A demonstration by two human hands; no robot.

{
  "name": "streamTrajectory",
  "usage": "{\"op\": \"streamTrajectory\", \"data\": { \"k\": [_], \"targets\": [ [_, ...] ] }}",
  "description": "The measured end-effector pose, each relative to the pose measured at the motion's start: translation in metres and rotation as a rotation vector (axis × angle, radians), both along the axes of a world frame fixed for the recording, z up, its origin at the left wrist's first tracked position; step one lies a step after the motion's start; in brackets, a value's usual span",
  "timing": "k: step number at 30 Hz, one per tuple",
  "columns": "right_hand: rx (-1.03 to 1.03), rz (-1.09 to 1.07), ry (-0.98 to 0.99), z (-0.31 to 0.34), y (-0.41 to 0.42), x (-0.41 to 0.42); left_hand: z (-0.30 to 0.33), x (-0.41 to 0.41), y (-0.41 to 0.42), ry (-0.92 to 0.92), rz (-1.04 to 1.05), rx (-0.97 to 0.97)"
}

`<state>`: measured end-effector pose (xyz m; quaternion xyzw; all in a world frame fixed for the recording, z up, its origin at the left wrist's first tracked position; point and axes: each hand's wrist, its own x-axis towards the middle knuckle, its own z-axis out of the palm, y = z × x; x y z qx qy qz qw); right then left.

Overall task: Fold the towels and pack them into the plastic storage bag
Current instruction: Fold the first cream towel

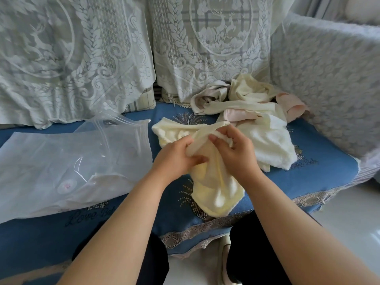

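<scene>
This is a home living room, seen at a sofa. A blue knitted seat cover with lace trim [320,167] spans the middle. White lace drapes with deer and leaf patterns [213,44] cover the back cushions at 12 o'clock. A padded armrest under white textured fabric [329,83] stands at 2 o'clock, and glossy white floor tile [349,223] shows at 4 o'clock.

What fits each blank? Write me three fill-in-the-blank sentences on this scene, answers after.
Both hands, left hand and right hand, grip one ____ towel.
The bag lies to the towel's ____.
The pile of unfolded towels sits on the ____ cover.
Answers: yellow; left; blue.
</scene>
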<state>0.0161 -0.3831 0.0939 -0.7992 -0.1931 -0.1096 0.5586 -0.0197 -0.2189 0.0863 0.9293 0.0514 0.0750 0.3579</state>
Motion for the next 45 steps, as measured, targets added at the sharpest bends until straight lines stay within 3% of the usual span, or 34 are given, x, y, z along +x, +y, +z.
{"op": "streamTrajectory", "data": {
  "k": [2,5,7,10,14,16,19,24,25,27,29,31,33,35,37,40,42,45],
  "targets": [
    [0.06,-0.083,-0.058,0.001,0.001,-0.003,0.0,0.003,0.009,-0.088,0.098,0.183],
    [0.222,-0.263,-0.126,0.002,0.001,0.0,-0.002,0.007,0.026,-0.371,0.18,0.395],
    [0.364,-0.361,-0.148,0.006,-0.002,0.003,-0.002,0.007,0.031,-0.473,0.264,0.455],
    [0.572,-0.54,-0.162,0.014,-0.015,0.011,-0.004,0.005,0.039,-0.343,0.46,0.292],
    [0.659,-0.775,-0.093,0.019,-0.04,0.024,0.001,0.002,0.054,-0.231,0.651,0.011],
    [0.494,-0.739,0.056,0.022,-0.049,0.027,0.002,0.003,0.058,-0.214,0.61,-0.19],
    [-0.135,-0.42,0.297,0.019,-0.041,0.021,-0.001,0.005,0.054,-0.075,0.481,-0.231],
    [-0.517,0.244,0.145,-0.008,0.002,-0.013,-0.004,0.002,0.016,0.164,0.261,-0.439],
    [-0.614,0.293,0.15,-0.013,0.01,-0.018,-0.005,0.0,0.009,0.188,0.154,-0.429],
    [-0.711,0.19,0.13,-0.016,0.018,-0.013,-0.007,-0.002,0.005,0.16,-0.043,-0.373],
    [-0.529,-0.058,0.136,-0.009,0.011,0.004,-0.01,0.001,0.016,0.035,-0.003,-0.23],
    [-0.276,-0.183,0.217,-0.002,0.0,0.022,-0.011,0.004,0.031,-0.061,0.179,-0.125],
    [-0.072,-0.12,0.412,-0.004,-0.006,0.031,-0.01,0.005,0.038,-0.056,0.284,-0.28],
    [0.261,-0.002,0.681,-0.006,-0.006,0.031,-0.007,0.006,0.039,-0.02,0.394,-0.487],
    [0.523,0.122,0.747,-0.004,-0.008,0.031,-0.004,0.006,0.039,-0.021,0.468,-0.622],
    [0.427,0.354,0.636,0.0,-0.003,0.012,-0.003,0.004,0.026,-0.01,0.327,-0.725],
    [0.272,0.446,0.573,-0.001,0.006,-0.003,0.001,0.001,0.013,0.06,0.159,-0.945],
    [0.377,0.58,0.617,0.002,0.01,-0.007,0.008,-0.002,0.01,0.055,-0.045,-1.27]
  ]
}}
